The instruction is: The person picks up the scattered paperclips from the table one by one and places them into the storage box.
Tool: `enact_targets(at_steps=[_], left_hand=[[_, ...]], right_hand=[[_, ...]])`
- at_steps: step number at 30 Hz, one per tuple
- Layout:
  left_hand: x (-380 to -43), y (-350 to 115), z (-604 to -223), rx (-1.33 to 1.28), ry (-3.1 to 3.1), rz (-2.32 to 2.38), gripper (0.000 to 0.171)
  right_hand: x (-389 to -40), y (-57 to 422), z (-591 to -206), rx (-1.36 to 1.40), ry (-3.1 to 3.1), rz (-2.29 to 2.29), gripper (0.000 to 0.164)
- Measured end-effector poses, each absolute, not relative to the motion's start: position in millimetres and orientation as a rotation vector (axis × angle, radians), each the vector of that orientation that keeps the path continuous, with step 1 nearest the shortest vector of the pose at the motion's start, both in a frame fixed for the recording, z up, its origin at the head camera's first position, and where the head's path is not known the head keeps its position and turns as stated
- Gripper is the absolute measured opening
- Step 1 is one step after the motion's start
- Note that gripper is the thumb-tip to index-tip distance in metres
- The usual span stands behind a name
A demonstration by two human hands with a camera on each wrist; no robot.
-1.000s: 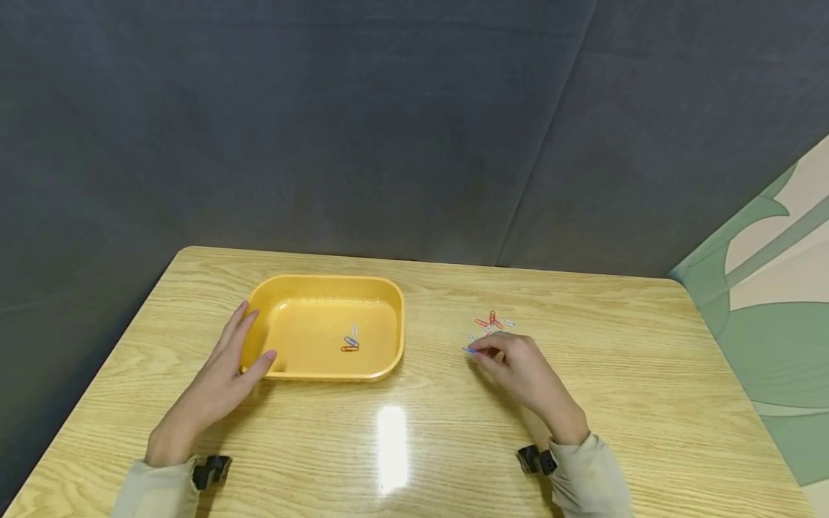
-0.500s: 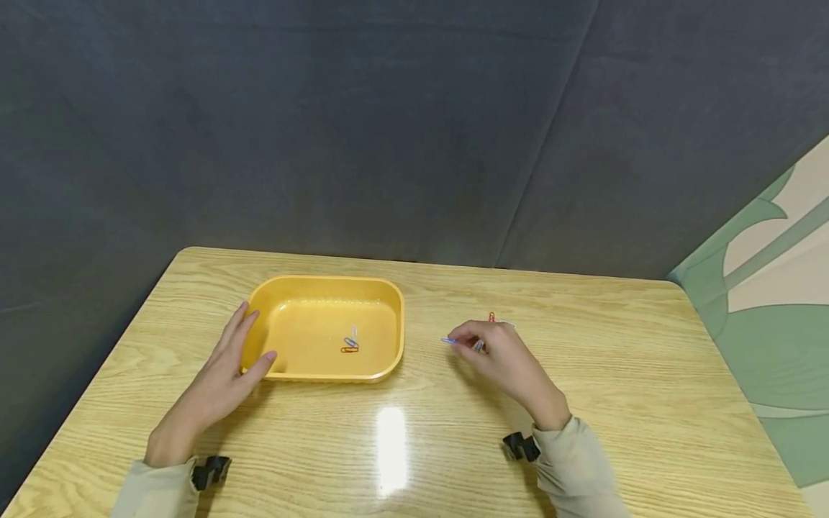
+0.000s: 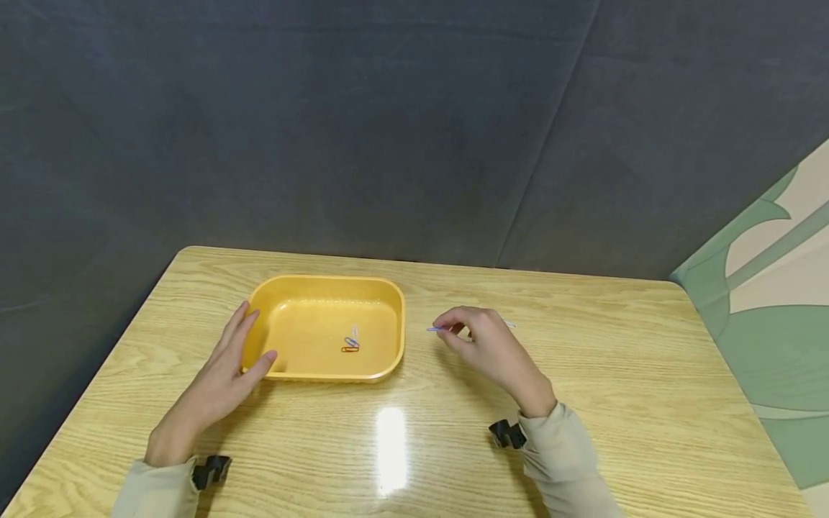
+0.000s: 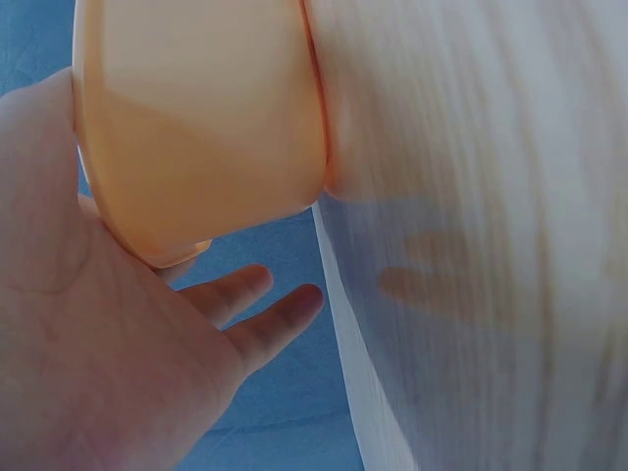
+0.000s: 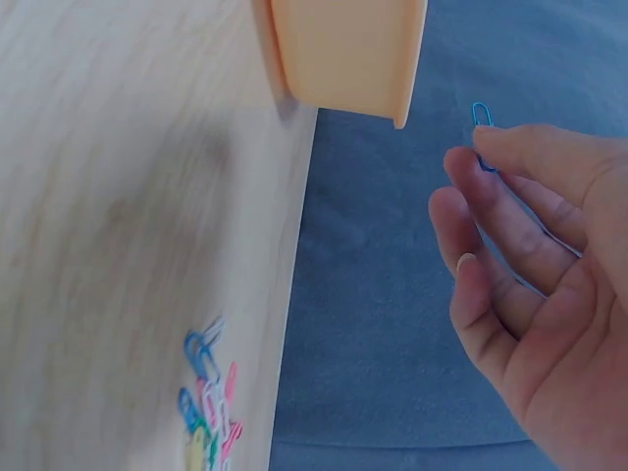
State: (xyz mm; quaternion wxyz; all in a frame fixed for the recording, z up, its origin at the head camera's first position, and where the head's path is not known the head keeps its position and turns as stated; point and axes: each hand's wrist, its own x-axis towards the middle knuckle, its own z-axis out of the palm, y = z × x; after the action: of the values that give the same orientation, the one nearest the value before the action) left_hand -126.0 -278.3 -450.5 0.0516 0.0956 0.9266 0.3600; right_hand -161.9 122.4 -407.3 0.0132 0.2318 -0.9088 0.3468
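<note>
My right hand pinches a blue paper clip between thumb and forefinger, above the table and right of the yellow tray. In the right wrist view the same clip sticks out past the fingertips. My left hand rests at the tray's left front corner, fingers nearly straight, thumb over the front rim. The left wrist view has this hand against the tray's outer wall. A red-orange clip, a blue clip and a whitish clip lie inside the tray.
A pile of several coloured paper clips lies on the wooden table, mostly hidden behind my right hand in the head view. One white clip shows past it. A dark curtain stands behind the table.
My right hand has moved left and lifted from the pile toward the tray, carrying the blue paper clip. The left hand and tray have stayed put.
</note>
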Motion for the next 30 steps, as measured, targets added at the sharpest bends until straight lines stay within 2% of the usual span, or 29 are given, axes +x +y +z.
enact_targets(at_steps=[16, 30], left_hand=[[-126.7, -278.9, -452.3, 0.297, 2.826, 1.091, 0.080], [-127.4, -278.9, -453.2, 0.309, 2.827, 1.106, 0.079]], right_hand=[[-171.6, 97.7, -399.5, 0.796, -2.806, 1.111, 0.011], [-181.8, 74.7, -408.7, 0.920, -2.750, 1.209, 0.013]])
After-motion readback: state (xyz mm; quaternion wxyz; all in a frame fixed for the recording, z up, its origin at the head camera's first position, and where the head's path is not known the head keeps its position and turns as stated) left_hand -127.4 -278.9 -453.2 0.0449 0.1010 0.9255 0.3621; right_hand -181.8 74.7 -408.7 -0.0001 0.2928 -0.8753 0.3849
